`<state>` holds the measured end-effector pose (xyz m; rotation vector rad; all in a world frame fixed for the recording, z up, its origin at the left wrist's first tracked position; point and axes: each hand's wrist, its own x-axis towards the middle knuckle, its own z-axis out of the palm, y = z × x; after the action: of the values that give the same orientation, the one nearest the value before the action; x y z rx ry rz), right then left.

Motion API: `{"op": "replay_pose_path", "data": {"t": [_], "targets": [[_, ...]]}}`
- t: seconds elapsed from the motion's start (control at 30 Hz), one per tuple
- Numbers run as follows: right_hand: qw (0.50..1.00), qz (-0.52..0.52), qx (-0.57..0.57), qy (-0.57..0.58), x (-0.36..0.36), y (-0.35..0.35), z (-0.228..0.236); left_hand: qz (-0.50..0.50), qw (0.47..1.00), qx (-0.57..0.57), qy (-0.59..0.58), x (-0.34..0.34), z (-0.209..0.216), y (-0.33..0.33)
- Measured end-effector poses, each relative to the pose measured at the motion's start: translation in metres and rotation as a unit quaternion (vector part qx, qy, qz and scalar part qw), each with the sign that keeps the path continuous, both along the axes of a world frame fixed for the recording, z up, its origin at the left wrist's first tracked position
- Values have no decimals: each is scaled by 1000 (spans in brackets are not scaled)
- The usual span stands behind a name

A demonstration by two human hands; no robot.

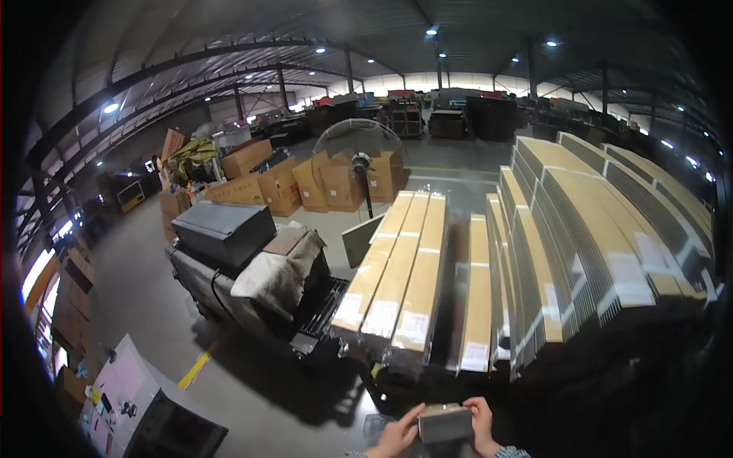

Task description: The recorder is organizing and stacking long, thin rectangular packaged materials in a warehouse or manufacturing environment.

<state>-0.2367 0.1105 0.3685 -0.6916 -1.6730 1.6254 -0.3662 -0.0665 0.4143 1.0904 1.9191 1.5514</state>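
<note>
At the lower edge, a small dark grey rectangular block [446,426] with a paler upper rim is held level between my two hands; its exact kind is too small to tell. My left hand [395,437] grips its left end, index finger stretched toward the top corner. Around the right end closes my right hand [482,426], thumb and fingers on its edge. Just beyond, long flat tan cartons [405,290] with white labels lie side by side under clear wrap and pale straps.
Tall strapped stacks of long cartons [580,221] rise at the right. Left of centre stands a dark machine [206,282] with a grey box [224,229] on top. Beyond are a round fan [360,160] and brown boxes [321,183]. A cluttered table [145,370] is at lower left.
</note>
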Motion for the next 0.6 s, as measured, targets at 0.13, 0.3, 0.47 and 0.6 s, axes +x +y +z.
{"op": "replay_pose_path", "data": {"t": [0.13,0.3,0.47,0.6], "targets": [[998,-45,25,34,-13,-25,32,13,998,56,28,-25,-18,-15],[988,2,-139,65,-19,-35,27,-16,1000,5,-2,-33,-7,-34],[980,5,-156,124,-15,-43,24,-104,992,-36,55,-30,-24,-55],[978,19,-171,118,1,-64,11,-154,977,-130,74,-30,-24,-65]]}}
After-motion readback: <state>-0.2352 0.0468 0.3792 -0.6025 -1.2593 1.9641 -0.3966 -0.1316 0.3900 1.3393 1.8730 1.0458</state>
